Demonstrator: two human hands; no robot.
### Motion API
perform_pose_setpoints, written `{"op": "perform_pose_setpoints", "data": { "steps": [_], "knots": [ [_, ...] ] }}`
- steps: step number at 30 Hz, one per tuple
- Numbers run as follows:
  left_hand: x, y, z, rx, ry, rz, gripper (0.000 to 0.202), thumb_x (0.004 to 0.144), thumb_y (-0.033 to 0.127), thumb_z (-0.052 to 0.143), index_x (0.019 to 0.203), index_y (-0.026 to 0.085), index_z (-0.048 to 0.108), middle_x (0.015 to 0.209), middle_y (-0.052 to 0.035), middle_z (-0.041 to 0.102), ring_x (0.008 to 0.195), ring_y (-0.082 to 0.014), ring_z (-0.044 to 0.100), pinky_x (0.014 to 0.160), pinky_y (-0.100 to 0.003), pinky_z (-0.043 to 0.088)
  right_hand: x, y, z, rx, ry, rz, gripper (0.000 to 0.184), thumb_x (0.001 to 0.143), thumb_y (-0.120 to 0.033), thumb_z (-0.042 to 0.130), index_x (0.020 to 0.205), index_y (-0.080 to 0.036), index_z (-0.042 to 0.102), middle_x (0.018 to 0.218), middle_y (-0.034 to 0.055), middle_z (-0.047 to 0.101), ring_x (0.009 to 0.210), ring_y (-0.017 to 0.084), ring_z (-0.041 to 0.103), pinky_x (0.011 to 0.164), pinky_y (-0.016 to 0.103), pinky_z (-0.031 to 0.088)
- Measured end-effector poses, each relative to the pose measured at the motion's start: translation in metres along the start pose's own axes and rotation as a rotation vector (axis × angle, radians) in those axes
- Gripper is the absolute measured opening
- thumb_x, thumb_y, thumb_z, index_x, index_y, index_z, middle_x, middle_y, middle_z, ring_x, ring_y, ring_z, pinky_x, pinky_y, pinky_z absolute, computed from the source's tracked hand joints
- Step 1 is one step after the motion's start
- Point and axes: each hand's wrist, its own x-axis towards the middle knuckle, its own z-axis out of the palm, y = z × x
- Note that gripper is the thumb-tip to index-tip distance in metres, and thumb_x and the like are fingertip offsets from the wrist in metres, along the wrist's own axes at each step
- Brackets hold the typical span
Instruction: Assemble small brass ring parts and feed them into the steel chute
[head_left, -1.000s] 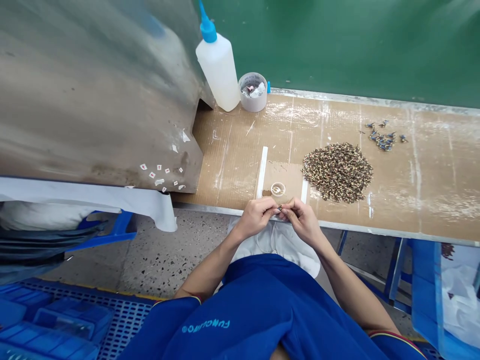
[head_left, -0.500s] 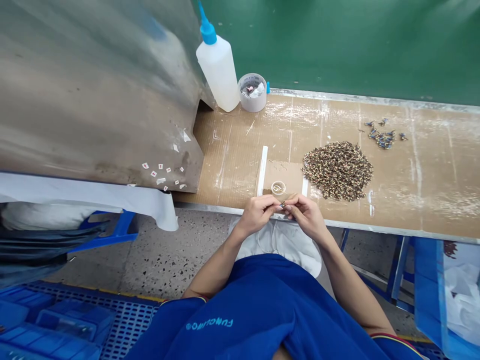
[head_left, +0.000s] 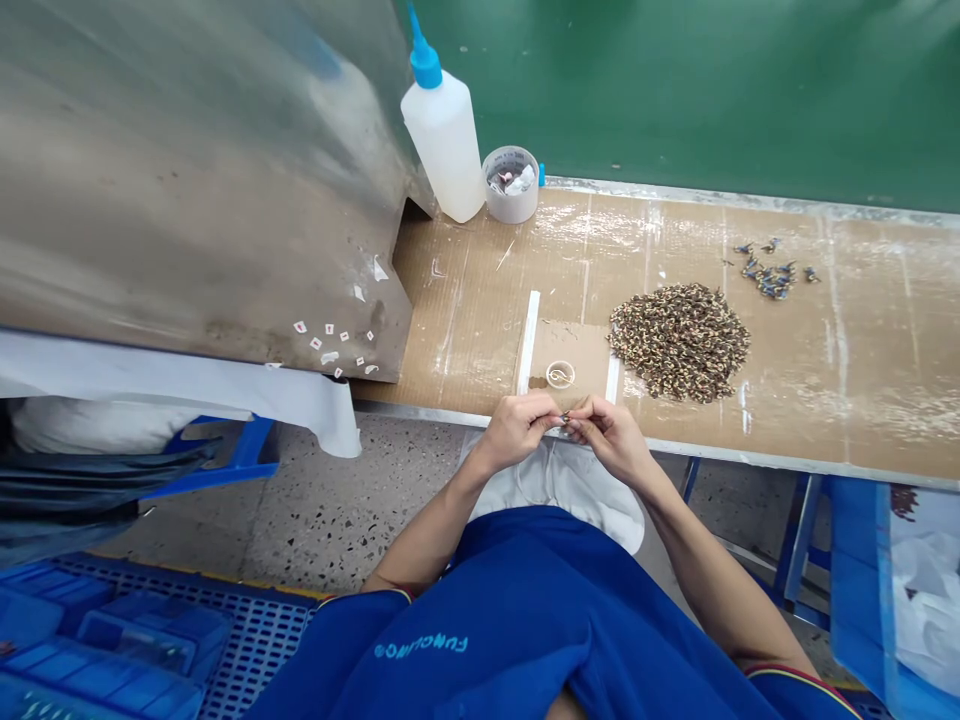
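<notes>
Head view: L hand [head_left: 516, 430] and R hand [head_left: 613, 438] held together at front edge of worktop [head_left: 862, 400], fingers [head_left: 548, 417] of both pressed in tight pinch on small metal part [head_left: 565, 419], part sits between tips, off surface, approx. centred for close handling. Loose pile of small speckled parts [head_left: 679, 342] lies just right of hands, within easy reach. Clear ring [head_left: 560, 374] on cardboard pad [head_left: 577, 347] directly ahead of fingers. Squeeze bottle [head_left: 445, 145] w/ blue nozzle stands well back.
</notes>
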Motion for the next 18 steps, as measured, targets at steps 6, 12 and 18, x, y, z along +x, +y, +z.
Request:
{"op": "perform_pose_setpoints", "data": {
  "steps": [6,12,18],
  "knots": [
    [0.001,0.001,0.0,-0.01,-0.004,0.003,0.025,0.095,0.021,0.053,0.072,0.017,0.06,0.067,-0.0014,0.061,0.065,-0.014,0.057,0.063,-0.024,0.041,0.0,0.0,0.002,-0.018,0.004,-0.005,0.036,0.088,-0.056,0.064,0.076,-0.023,0.056,0.066,0.0007,0.066,0.057,0.016,0.062,0.055,0.03,0.052],
    [-0.001,0.005,0.001,-0.097,0.092,0.018,0.027,0.096,0.025,0.052,0.072,0.015,0.059,0.068,-0.0018,0.061,0.064,-0.0127,0.054,0.062,-0.023,0.041,-0.002,-0.002,0.008,0.074,0.046,-0.011,0.044,0.085,-0.066,0.064,0.085,-0.022,0.06,0.07,0.0023,0.068,0.063,0.016,0.066,0.062,0.031,0.057],
    [-0.007,0.021,0.001,-0.203,-0.007,-0.126,0.028,0.096,0.032,0.054,0.079,0.013,0.065,0.071,-0.0032,0.066,0.062,-0.0123,0.056,0.058,-0.022,0.042,-0.015,-0.007,0.003,0.099,0.112,-0.001,0.046,0.082,-0.066,0.068,0.095,-0.021,0.065,0.081,0.0048,0.072,0.071,0.018,0.07,0.067,0.033,0.06]
  ]
}}
